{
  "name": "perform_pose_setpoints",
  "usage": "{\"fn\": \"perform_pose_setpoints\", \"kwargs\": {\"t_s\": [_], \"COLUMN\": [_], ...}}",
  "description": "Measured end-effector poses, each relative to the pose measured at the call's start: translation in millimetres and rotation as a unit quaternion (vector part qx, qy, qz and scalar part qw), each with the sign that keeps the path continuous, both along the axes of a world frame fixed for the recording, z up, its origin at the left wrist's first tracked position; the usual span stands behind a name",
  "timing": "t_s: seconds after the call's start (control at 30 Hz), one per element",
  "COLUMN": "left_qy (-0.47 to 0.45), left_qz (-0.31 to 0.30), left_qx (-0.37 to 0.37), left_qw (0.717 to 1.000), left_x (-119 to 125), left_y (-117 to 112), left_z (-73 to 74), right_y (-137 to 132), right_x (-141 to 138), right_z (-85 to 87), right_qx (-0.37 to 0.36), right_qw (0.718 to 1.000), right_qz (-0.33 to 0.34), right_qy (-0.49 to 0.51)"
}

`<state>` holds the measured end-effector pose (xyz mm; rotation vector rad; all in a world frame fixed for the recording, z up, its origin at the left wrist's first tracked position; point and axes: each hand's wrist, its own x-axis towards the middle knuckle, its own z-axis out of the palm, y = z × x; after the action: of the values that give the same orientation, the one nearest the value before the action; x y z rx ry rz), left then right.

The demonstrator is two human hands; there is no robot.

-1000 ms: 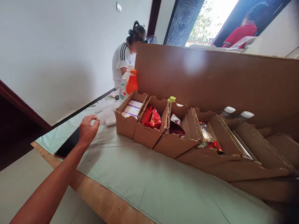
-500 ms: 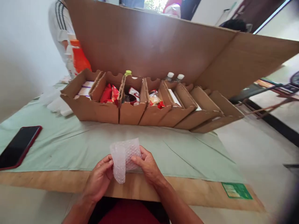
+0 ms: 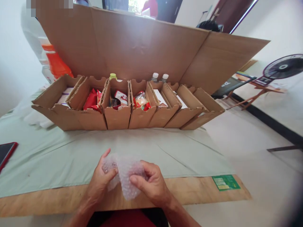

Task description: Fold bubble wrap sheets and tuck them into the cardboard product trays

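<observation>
A small clear piece of bubble wrap (image 3: 129, 183) is held between my two hands, above the near edge of the table. Its front part hangs down in a flap. My left hand (image 3: 100, 179) grips its left side, with the thumb on the front and the index finger reaching up past it. The right side is pinched by my right hand (image 3: 152, 183), thumb across the front. Whether anything lies inside the bubble wrap cannot be made out. Beyond the hands stands a row of cardboard bins (image 3: 118, 116) holding red packets (image 3: 92, 99), snack bags (image 3: 141, 100) and white boxes (image 3: 159, 97).
A tall cardboard panel (image 3: 142, 47) rises behind the bins. An orange bottle (image 3: 58, 64) and crumpled clear plastic (image 3: 38, 116) are at the left. A phone (image 3: 7, 153) lies near the left edge. A green label (image 3: 226, 183) is on the table's wooden edge; a fan (image 3: 282, 66) stands at right.
My left hand has moved up along the bubble wrap and now has its thumb over the front. The wrap's flap has shifted to the right and lower. The camera view has turned right.
</observation>
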<state>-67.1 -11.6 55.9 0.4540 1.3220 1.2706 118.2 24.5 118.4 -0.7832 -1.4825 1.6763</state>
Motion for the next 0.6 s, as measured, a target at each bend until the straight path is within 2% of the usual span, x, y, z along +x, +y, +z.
{"fn": "perform_pose_setpoints", "kwargs": {"t_s": [0.1, 0.17, 0.27, 0.33, 0.4, 0.6], "left_qy": [-0.100, -0.169, -0.223, -0.198, -0.125, 0.027], "left_qz": [-0.004, -0.001, 0.004, -0.007, -0.007, 0.065], "left_qx": [-0.016, -0.021, -0.018, -0.013, -0.013, 0.015], "left_qw": [0.995, 0.985, 0.975, 0.980, 0.992, 0.997], "left_x": [-13, -23, -35, -40, -44, -54], "left_y": [-1, -2, -7, -10, -12, -11], "left_z": [-2.0, -1.1, 2.1, 3.9, 4.4, 3.0], "right_y": [3, 10, 24, 32, 37, 41], "right_x": [1, -1, -5, -5, -3, 5], "right_z": [6.9, 5.0, -3.6, -10.1, -16.5, -31.9], "right_qx": [-0.047, -0.087, -0.127, -0.135, -0.130, -0.108], "right_qw": [0.996, 0.989, 0.980, 0.976, 0.974, 0.974], "right_qz": [0.008, -0.038, -0.121, -0.160, -0.182, -0.197], "right_qy": [0.075, 0.111, 0.096, 0.062, 0.032, -0.010]}}
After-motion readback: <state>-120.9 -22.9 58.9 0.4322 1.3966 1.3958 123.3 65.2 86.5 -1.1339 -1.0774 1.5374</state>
